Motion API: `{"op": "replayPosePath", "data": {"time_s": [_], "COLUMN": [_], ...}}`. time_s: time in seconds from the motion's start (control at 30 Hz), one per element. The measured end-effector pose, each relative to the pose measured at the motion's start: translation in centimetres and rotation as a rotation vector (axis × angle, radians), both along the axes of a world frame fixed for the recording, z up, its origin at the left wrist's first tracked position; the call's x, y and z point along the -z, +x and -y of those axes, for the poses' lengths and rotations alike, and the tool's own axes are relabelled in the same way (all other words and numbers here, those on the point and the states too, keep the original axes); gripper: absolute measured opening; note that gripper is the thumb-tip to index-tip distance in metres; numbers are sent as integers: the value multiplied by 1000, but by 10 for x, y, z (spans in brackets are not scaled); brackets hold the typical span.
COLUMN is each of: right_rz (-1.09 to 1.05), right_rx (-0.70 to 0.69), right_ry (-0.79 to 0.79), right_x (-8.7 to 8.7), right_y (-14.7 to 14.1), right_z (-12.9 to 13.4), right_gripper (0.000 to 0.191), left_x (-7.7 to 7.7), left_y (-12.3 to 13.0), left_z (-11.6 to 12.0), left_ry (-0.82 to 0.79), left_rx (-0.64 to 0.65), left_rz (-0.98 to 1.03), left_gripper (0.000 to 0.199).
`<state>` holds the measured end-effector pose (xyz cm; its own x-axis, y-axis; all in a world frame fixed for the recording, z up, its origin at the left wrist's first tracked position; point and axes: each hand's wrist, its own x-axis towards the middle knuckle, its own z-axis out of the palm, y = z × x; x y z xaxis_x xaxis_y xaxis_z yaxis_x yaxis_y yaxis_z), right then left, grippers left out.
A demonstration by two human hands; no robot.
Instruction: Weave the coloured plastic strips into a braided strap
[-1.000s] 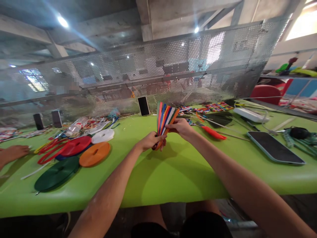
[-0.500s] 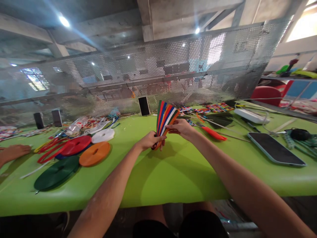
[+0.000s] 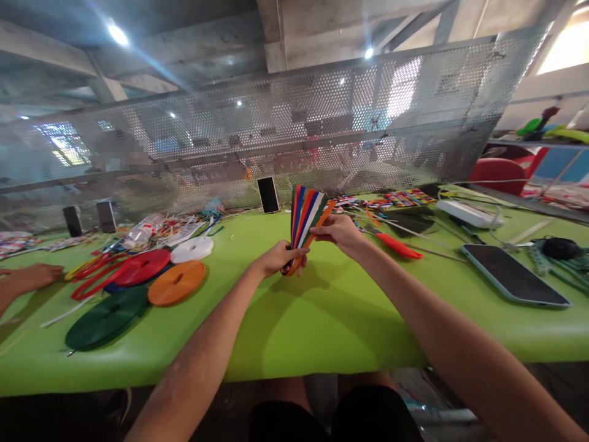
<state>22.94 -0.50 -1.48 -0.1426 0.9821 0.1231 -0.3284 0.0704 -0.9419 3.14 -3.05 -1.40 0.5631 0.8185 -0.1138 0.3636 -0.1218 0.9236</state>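
Observation:
A fan of coloured strips (image 3: pixel 304 215), green, red, blue, orange and white, stands upright above the green table (image 3: pixel 340 331). My left hand (image 3: pixel 281 259) is closed around the lower end of the fan. The fingers of my right hand (image 3: pixel 337 231) pinch the strips at the fan's right side, by an orange one. Rolls of flat strip lie to the left: dark green (image 3: pixel 103 322), orange (image 3: pixel 177 283), red (image 3: pixel 145 267) and white (image 3: pixel 192 249).
A phone (image 3: pixel 515 275) lies at the right, near a white power strip (image 3: pixel 470 213). Another phone (image 3: pixel 268 194) stands upright at the back. Another person's hand (image 3: pixel 39 277) rests at the far left. Woven pieces (image 3: pixel 407 197) lie behind. A perforated screen (image 3: pixel 322 135) rises beyond.
A green strip now shows between the white and orange ones at the fan's right side. The orange strip leans further right. The other person's hand has shifted slightly right.

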Motion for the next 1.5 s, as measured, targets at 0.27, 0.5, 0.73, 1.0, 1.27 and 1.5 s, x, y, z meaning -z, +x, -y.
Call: {"op": "replayPosePath", "data": {"time_s": [0.27,0.5,0.73,1.0,1.27,1.5], "right_rz": [80,117,186,179,117,38], "right_rx": [96,123,146,109,133,-239], "right_ry": [64,129,143,174,114,80], "right_x": [-4,1,3,1,0,7], "right_y": [0,-3,-2,-2,-5,-27], "right_z": [6,6,1,1,3,20], "right_gripper": [29,30,23,31,32,39], "left_x": [1,1,3,3,4,2], "left_y": [0,1,-1,-1,-4,-3], "left_z": [0,1,-2,-2,-8,-1], "left_ry": [-36,-49,-25,-33,-16,-51], "left_rx": [-34,-28,-10,-10,-114,-16], "left_rz": [34,29,15,-13,95,73], "left_gripper": [50,50,53,48,52,56]}}
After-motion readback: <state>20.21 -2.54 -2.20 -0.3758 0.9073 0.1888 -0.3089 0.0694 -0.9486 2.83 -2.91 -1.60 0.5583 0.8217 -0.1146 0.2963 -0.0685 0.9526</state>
